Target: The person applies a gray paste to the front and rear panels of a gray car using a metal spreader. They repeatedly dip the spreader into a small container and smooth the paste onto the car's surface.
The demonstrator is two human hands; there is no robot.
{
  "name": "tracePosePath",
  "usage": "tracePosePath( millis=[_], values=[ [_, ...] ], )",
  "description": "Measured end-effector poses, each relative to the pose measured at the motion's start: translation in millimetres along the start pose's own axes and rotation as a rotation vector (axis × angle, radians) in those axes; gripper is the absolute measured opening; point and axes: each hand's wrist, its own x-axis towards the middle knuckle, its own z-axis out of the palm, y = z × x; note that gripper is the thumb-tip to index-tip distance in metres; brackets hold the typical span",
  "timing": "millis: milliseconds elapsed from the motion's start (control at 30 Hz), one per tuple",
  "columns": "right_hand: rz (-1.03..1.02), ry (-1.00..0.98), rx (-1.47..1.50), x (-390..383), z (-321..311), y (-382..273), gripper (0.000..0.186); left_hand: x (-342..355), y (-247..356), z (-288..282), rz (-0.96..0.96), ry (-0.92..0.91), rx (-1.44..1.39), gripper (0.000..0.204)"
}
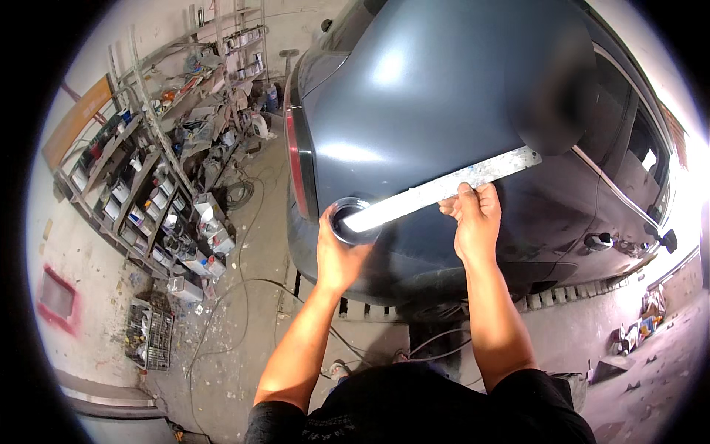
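My left hand [339, 259] is wrapped around a clear cup [335, 216] with something dark inside. A long, flat mixing stick [425, 194], pale metal with paint specks, slants with its lower end in the cup's mouth. Partway along it, the fingers of my right hand [475, 222] pinch the stick's lower edge. The stick's far end reaches up to the right, in front of the car. Both hands are close to the rounded corner of a dark blue-grey car [414, 96]; whether the cup touches the car I cannot tell.
At the left, metal shelves [140, 185] hold several cans and bottles. A wire crate [149, 334] stands on the floor below them. A hose [251, 281] winds across the floor near my feet. A red tail light [297, 159] marks the car's left edge.
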Motion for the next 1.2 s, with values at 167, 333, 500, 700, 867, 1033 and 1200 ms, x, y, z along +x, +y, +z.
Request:
tracePosePath(
  millis=[167, 333, 500, 700, 867, 1033, 1200],
  values=[
    [-0.015, 0.032, 0.081, 13.1, -2.5, -4.4, 0.012, 19.3, 8.1, 4.4, -0.035, 0.000, -0.037, 0.082],
    [-0.022, 0.048, 0.136, 18.4, 2.9, 2.4, 0.015, 28.1, 3.1, 5.3, -0.065, 0.015, -0.029, 0.078],
    [-0.001, 0.122, 0.163, 18.0, -2.0, 1.2, 0.013, 33.7, 13.3, 10.2, -0.087, 0.010, -0.006, 0.077],
    [0.069, 0.196, 0.199, 16.4, -5.4, 17.5, 0.015, 33.6, 0.0, 10.5, -0.055, 0.018, -0.062, 0.076],
    [0.080, 0.262, 0.229, 15.3, -7.0, 14.3, 0.012, 35.0, 7.0, 12.9, -0.059, -0.002, -0.057, 0.076],
    [0.073, 0.249, 0.220, 18.3, -10.1, 25.9, 0.008, 38.5, 3.3, 7.8, -0.068, 0.001, -0.036, 0.078],
    [0.062, 0.285, 0.229, 17.0, -13.4, 25.0, 0.005, 42.8, 7.7, 8.9, -0.053, -0.038, -0.073, 0.079]
  ],
)
